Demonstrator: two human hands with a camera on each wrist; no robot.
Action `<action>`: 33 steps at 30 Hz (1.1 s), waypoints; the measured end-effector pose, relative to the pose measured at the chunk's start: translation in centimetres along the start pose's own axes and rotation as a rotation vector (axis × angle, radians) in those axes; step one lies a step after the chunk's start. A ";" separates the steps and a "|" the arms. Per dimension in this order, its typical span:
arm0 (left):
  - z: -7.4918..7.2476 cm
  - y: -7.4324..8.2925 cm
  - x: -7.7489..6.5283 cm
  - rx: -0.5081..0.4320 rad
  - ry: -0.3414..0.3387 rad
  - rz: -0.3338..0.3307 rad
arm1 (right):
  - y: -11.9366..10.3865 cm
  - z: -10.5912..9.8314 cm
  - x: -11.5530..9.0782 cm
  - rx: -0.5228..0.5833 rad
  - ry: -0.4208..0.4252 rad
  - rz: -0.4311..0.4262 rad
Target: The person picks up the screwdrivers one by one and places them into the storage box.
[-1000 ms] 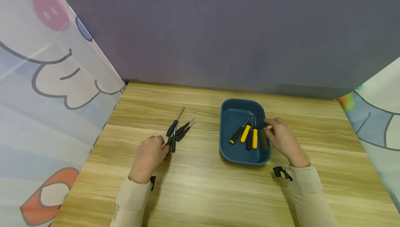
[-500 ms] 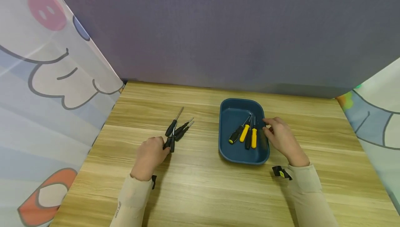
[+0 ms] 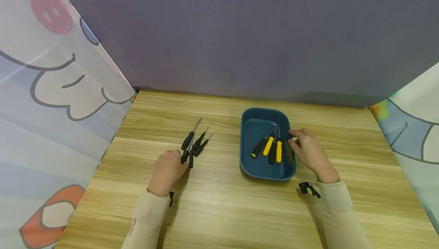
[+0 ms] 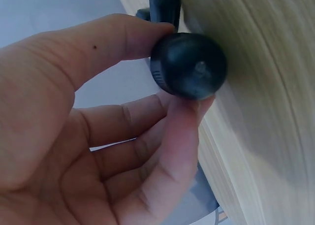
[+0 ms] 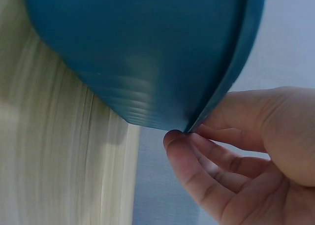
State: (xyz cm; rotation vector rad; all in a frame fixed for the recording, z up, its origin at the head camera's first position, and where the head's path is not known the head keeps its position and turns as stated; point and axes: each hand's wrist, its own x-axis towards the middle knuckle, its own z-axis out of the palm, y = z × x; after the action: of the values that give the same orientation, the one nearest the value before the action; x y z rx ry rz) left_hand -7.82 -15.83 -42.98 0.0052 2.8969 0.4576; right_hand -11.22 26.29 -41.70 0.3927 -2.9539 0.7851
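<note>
- Along the lower edge of the head view, your pale left sleeve (image 3: pixel 146 216) carries a small dark line of lettering, too small to read; your matching right sleeve (image 3: pixel 337 209) enters at lower right.
- Just beyond that cuff, a black wrist piece (image 3: pixel 309 189) shows a yellow-green patch.
- Your left hand (image 3: pixel 168 171), left of centre and low, has thumb and finger pinched around the handle of a black screwdriver (image 4: pixel 189 65). Its rounded, glossy end faces the left wrist camera, with a pale mark in its middle, too blurred to make out, and fine ridges on one side.
- Your right hand (image 3: pixel 310 152), right of centre, pinches the right rim of the blue tray (image 3: pixel 245 142) between thumb and fingers.
- Inside that deep, round-cornered tray, four screwdrivers lie side by side: a black one with a yellow end (image 3: pixel 258 148), two yellow-handled ones (image 3: pixel 269 146), and a plain black one (image 3: pixel 272 154).
- Just past your left fingers, more dark-handled screwdrivers (image 3: pixel 188 141) lie clustered on the wood-grain table (image 3: pixel 219 211), metal shafts angled toward the upper right.
- A grey panel (image 3: pixel 233 39) fills the top; a cartoon-printed curtain (image 3: pixel 51 89) covers the left.
</note>
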 end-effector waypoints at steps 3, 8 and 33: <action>0.0 0.1 -0.1 -0.005 0.000 -0.007 | 0.0 0.0 0.0 0.001 0.001 -0.002; 0.1 0.0 -0.1 -0.016 -0.001 -0.014 | 0.0 0.1 0.1 0.001 -0.001 0.001; -2.1 2.8 1.1 -0.106 0.049 0.108 | -0.2 -0.1 0.0 0.004 0.003 -0.003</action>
State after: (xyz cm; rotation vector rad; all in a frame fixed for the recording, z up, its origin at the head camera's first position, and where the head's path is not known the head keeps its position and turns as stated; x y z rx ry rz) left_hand -9.42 -13.74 -40.42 0.1363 2.9261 0.6388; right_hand -11.21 26.17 -41.54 0.3960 -2.9484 0.7909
